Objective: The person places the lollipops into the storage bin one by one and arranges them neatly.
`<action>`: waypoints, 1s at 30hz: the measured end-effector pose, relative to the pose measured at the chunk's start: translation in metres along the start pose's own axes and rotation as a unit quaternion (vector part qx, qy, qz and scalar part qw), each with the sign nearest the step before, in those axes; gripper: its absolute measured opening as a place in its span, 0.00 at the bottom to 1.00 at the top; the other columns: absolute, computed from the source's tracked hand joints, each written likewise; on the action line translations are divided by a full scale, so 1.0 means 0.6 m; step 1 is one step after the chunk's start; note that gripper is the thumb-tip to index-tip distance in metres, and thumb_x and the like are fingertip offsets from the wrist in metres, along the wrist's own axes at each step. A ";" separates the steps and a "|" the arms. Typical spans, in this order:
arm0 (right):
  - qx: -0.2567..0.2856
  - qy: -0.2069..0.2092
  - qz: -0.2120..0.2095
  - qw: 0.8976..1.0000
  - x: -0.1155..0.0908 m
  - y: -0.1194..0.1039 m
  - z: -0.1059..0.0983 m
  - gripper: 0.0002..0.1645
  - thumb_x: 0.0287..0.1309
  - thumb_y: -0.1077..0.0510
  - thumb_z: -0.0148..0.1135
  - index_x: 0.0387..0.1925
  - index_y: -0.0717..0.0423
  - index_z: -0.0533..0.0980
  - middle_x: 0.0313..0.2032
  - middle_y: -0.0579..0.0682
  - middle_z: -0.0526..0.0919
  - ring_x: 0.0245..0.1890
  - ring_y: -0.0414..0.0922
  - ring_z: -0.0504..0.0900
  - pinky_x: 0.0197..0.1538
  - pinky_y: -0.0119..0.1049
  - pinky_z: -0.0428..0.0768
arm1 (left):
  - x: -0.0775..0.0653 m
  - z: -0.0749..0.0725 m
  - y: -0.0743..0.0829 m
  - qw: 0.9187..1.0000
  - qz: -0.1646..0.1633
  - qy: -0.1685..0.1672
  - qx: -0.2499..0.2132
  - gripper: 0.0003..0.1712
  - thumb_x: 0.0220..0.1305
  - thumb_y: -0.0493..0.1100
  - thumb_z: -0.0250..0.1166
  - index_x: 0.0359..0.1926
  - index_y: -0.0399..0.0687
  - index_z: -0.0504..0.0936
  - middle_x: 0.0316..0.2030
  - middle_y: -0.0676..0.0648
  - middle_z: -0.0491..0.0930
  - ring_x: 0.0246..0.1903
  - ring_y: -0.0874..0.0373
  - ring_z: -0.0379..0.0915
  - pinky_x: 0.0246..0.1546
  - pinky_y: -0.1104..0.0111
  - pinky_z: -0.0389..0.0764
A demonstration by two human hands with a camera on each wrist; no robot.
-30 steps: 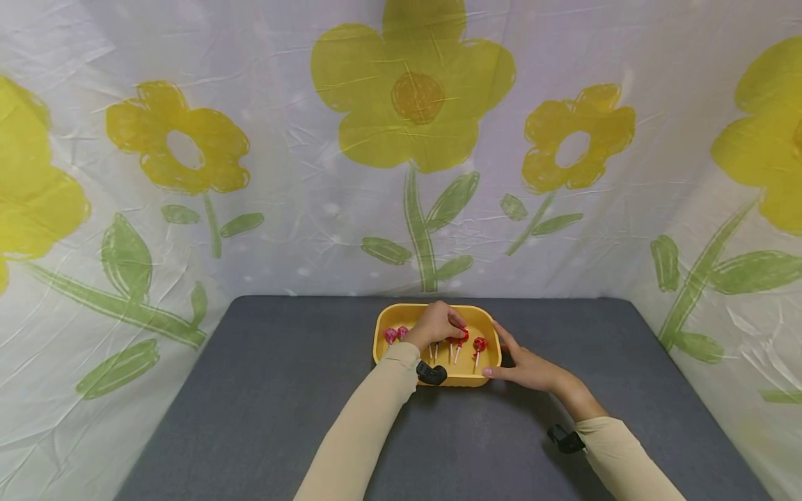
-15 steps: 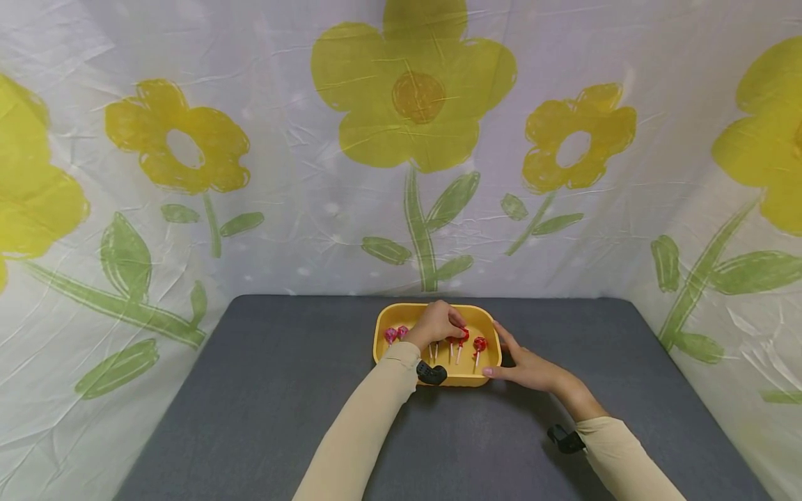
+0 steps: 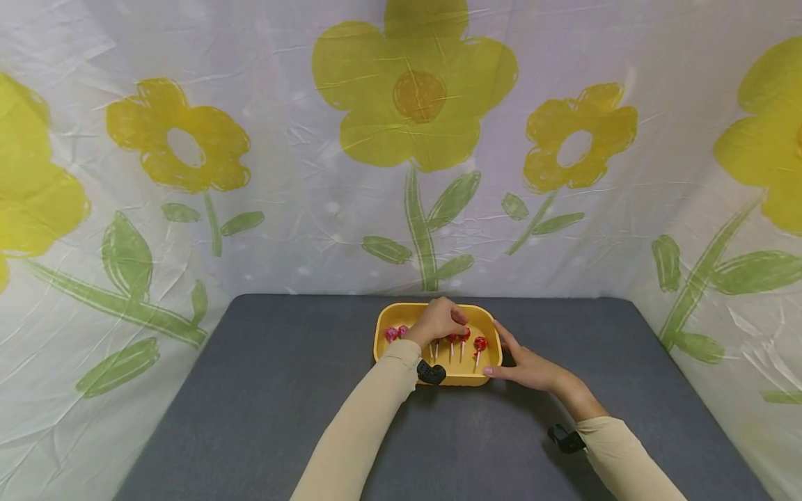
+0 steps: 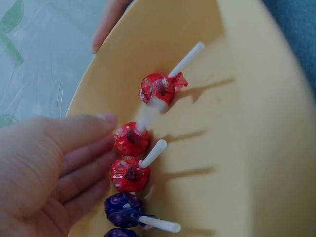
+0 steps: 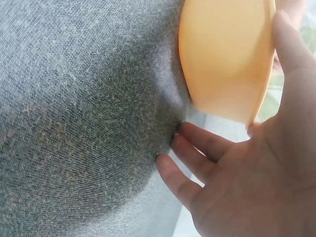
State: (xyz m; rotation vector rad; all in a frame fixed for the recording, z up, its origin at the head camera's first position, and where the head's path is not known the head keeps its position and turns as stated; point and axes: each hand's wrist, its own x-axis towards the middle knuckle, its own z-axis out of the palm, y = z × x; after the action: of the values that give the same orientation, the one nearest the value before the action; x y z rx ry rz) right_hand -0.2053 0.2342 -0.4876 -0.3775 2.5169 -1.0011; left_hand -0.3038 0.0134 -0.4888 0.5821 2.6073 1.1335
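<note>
Inside a yellow rectangular tray (image 3: 460, 380), my left hand (image 3: 435, 321) hovers over a row of wrapped lollipops. Its thumb and loosely bent fingers lie right beside a red lollipop (image 4: 132, 139), without closing round it. Another red lollipop (image 4: 129, 174) sits against that one, followed by a dark blue lollipop (image 4: 123, 210). Farther along, a separate red lollipop (image 3: 480, 343) lies toward the tray's right end. Around that end my right hand (image 3: 531, 370) is spread, thumb at the front rim and fingers along the right side. My left hand hides part of the row.
Two pink lollipops (image 3: 397, 333) lie at the tray's left end. The tray stands near the back edge of a dark grey table (image 3: 301, 390). A flower-printed curtain (image 3: 301, 209) hangs behind the table and along both sides.
The red lollipop under my left hand has straightened, its stick now toward me beside its neighbour. My left fingers have come off it and lifted slightly. My right hand has stayed put.
</note>
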 end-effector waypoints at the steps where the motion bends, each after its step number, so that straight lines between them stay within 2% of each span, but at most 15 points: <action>1: 0.001 -0.001 0.000 1.000 0.000 0.000 0.000 0.66 0.59 0.34 0.63 0.79 0.44 0.28 0.73 0.68 0.59 0.74 0.67 0.57 0.69 0.70 0.59 | 0.001 0.000 0.002 1.000 0.006 -0.001 0.002 0.12 0.57 0.41 0.74 0.43 0.45 0.89 0.40 0.47 0.90 0.31 0.61 0.84 0.34 0.73 0.84; 5: 0.000 -0.003 0.001 1.000 -0.002 -0.001 -0.001 0.66 0.60 0.34 0.63 0.79 0.43 0.28 0.73 0.67 0.59 0.74 0.67 0.58 0.68 0.70 0.60 | 0.005 -0.002 0.011 1.000 0.024 -0.015 0.001 0.13 0.58 0.41 0.74 0.45 0.46 0.89 0.43 0.48 0.89 0.41 0.58 0.86 0.44 0.71 0.84; 8: -0.006 -0.003 0.000 1.000 -0.003 -0.002 -0.001 0.66 0.59 0.34 0.63 0.79 0.44 0.28 0.73 0.68 0.59 0.73 0.67 0.58 0.68 0.70 0.60 | 0.008 -0.002 0.018 0.999 0.034 -0.028 0.003 0.13 0.58 0.41 0.73 0.45 0.47 0.89 0.43 0.49 0.89 0.44 0.58 0.86 0.47 0.70 0.84; 14: -0.009 -0.003 -0.001 1.000 -0.003 -0.004 -0.001 0.66 0.60 0.33 0.62 0.79 0.43 0.28 0.73 0.68 0.58 0.73 0.68 0.58 0.68 0.70 0.61 | 0.015 0.007 0.026 0.996 0.056 -0.066 0.013 0.12 0.59 0.42 0.73 0.45 0.49 0.89 0.43 0.50 0.89 0.38 0.62 0.85 0.41 0.74 0.84; 20: -0.005 -0.004 -0.006 1.000 -0.003 -0.001 -0.001 0.64 0.62 0.34 0.61 0.79 0.44 0.28 0.73 0.68 0.59 0.73 0.67 0.60 0.68 0.68 0.62 | 0.016 0.019 0.028 0.992 0.071 -0.100 0.023 0.13 0.58 0.39 0.73 0.46 0.46 0.88 0.41 0.49 0.89 0.34 0.65 0.83 0.36 0.78 0.82; 24: -0.010 -0.002 -0.007 1.000 -0.002 -0.001 -0.001 0.64 0.62 0.34 0.61 0.79 0.44 0.29 0.72 0.68 0.60 0.72 0.67 0.61 0.67 0.68 0.63 | 0.018 0.026 0.024 0.991 0.081 -0.105 0.031 0.13 0.56 0.38 0.74 0.44 0.44 0.88 0.40 0.47 0.90 0.32 0.64 0.83 0.32 0.79 0.81; 30: -0.011 -0.002 -0.009 1.000 -0.003 -0.003 0.000 0.64 0.62 0.34 0.61 0.79 0.45 0.29 0.72 0.69 0.59 0.72 0.67 0.60 0.67 0.68 0.63 | 0.022 0.036 0.019 0.991 0.085 -0.091 0.049 0.12 0.56 0.36 0.74 0.42 0.44 0.89 0.37 0.48 0.90 0.31 0.65 0.84 0.32 0.80 0.80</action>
State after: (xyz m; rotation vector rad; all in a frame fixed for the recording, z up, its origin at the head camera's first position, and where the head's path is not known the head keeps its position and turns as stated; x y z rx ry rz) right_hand -0.2034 0.2338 -0.4856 -0.4083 2.5277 -0.9784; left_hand -0.3048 0.0405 -0.4956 0.9000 2.5050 0.9529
